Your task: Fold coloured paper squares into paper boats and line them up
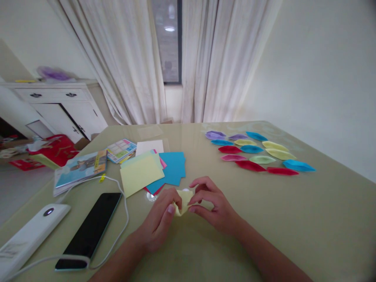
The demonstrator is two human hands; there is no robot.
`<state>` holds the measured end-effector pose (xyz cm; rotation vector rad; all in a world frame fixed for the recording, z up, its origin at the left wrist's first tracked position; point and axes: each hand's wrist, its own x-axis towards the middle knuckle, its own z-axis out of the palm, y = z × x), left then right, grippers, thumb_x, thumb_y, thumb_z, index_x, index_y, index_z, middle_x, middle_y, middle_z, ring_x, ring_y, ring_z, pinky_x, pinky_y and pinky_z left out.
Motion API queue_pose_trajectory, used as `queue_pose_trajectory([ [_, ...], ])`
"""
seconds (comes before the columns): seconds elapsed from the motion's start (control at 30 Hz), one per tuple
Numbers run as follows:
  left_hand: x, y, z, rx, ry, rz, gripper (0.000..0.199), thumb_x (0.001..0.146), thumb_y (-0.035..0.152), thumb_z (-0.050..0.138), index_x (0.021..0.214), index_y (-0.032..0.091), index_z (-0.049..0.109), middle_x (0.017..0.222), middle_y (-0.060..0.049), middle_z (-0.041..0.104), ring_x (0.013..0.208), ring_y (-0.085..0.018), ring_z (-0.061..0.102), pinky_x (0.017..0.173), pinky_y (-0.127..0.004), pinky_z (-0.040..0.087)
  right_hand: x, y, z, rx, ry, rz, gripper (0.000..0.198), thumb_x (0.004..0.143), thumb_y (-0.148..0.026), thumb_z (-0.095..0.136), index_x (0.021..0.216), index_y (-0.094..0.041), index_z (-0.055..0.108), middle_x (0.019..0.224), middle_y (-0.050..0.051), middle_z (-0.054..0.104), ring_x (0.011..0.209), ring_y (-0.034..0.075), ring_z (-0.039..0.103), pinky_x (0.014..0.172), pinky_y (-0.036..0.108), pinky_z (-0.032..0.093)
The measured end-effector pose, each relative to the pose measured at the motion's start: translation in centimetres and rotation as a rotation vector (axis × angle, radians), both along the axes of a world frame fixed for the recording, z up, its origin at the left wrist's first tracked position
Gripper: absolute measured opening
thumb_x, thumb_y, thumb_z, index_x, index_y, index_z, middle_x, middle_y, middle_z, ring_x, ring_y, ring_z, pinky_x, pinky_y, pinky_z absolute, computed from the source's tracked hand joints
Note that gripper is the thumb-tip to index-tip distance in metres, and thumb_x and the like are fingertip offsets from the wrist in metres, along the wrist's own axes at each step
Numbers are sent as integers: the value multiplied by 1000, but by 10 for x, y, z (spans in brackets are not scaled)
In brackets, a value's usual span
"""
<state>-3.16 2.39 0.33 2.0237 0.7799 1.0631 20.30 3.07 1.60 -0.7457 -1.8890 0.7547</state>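
A small piece of folded pale yellow paper (184, 200) is held up between my two hands near the middle of the table. My left hand (160, 217) is closed on its left side, thumb in front and fingers curled over the edge. With thumb and fingertips, my right hand (213, 203) pinches the right edge. Just beyond my left hand lies a fanned stack of square paper sheets, pale yellow (142, 174) on top and blue (174, 168) beneath. On the right side of the table rest several folded paper boats, among them a red one (282, 171) and a blue one (299, 165).
A black phone (91, 229), a white power bank (32, 239) and a white cable (127, 207) occupy the near left. Behind them are a book (80, 170) and a colourful card (122, 150). A white wall (329, 78) borders the table's right side.
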Motion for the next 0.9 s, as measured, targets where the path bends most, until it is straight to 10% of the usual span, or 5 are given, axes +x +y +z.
queue_pose_trajectory([
  [0.9, 11, 0, 2, 274, 294, -54, 30, 113, 29, 26, 100, 23, 52, 91, -2, 61, 85, -21, 57, 83, -39, 38, -8, -5, 6, -202, -22, 59, 36, 88, -55, 84, 85, -21, 73, 79, -1, 73, 65, 14, 55, 63, 26, 46],
])
